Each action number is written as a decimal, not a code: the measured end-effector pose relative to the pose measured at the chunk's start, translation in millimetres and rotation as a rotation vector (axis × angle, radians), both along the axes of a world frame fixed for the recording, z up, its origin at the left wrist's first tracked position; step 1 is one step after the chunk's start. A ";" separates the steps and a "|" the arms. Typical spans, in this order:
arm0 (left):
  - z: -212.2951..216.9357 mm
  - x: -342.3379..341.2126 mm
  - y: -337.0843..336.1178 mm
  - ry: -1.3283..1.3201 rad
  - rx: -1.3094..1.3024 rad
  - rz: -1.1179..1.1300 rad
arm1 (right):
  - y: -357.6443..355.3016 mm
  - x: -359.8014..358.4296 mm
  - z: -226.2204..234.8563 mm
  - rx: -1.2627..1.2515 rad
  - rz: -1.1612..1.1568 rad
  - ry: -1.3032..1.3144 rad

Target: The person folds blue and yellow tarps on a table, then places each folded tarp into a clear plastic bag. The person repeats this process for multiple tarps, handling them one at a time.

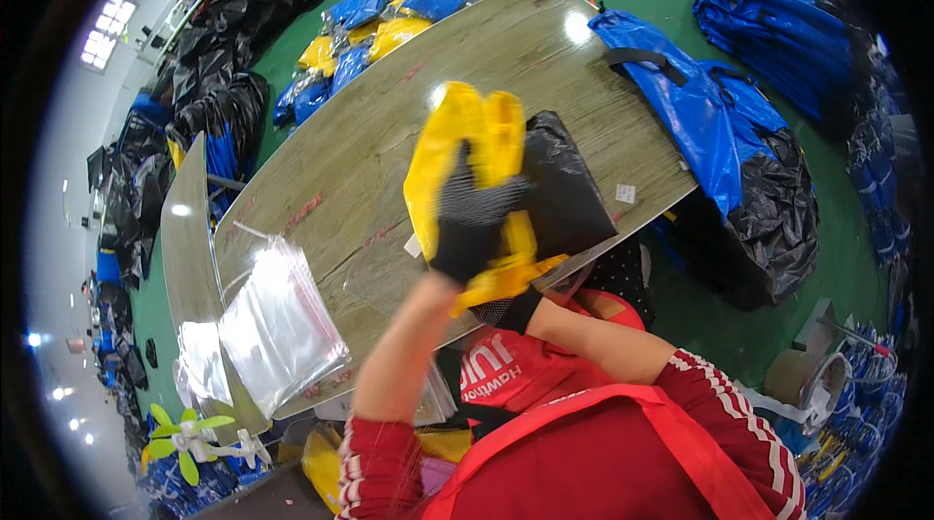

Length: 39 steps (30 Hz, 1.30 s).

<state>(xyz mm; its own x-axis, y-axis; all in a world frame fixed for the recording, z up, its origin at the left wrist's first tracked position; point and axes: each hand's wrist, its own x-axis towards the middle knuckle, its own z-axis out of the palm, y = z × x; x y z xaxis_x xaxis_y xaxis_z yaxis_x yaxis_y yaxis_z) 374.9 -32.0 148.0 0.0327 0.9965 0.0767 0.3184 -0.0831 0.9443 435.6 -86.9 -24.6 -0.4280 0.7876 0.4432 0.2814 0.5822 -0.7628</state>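
Note:
A folded yellow and black bag-like piece of coated sheet lies on the wooden-topped table, with its yellow part point(435, 150) blurred by motion and its black part point(569, 189) to the right. My left hand point(477, 218), in a black textured glove, rests across the yellow part, thumb and fingers apart. At the table's near edge my right hand point(508, 312), also gloved, is closed at the lower yellow end; its fingertips are partly hidden. A clear plastic sleeve point(375, 252) seems to lie beneath the piece on the left.
Clear plastic sleeves point(282, 321) are stacked at the table's left. Packed yellow and blue bundles point(355, 29) lie on the green floor beyond. A blue and black bag point(681, 102) hangs over the right edge. A tape roll point(793, 379) and a small green-bladed fan point(190, 442) stand nearby.

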 end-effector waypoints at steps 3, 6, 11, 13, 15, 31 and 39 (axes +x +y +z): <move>-47.1 86.4 21.4 0.600 -0.138 -0.054 | -5.5 9.4 -39.3 -0.147 0.156 -0.026; -75.1 87.5 39.4 0.696 -0.032 -0.098 | -2.4 13.5 -70.7 -0.203 0.227 -0.045; -84.3 51.2 55.4 1.049 0.435 -0.162 | -14.3 25.3 -16.1 -0.015 0.055 -0.218; -90.9 51.4 60.0 1.012 0.688 -0.074 | -23.6 48.3 34.3 0.059 0.044 -0.599; -102.4 56.4 67.7 1.062 0.622 -0.062 | -24.4 82.5 75.1 -0.231 0.276 -0.817; -93.2 -43.1 -20.2 -0.801 -0.448 0.173 | 63.2 178.5 41.0 0.469 -0.051 -0.235; -2.0 74.6 -23.4 0.757 0.801 0.146 | 82.0 278.0 56.7 -0.631 -0.195 0.721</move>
<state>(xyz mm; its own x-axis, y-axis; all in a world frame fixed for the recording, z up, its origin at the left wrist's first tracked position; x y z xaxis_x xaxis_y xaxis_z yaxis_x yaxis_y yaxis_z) 449.5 -55.4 146.1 0.2298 0.6657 0.7099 0.8464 -0.4968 0.1919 713.6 -4.8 32.1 -0.0569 0.9982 0.0207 -0.3271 0.0009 -0.9450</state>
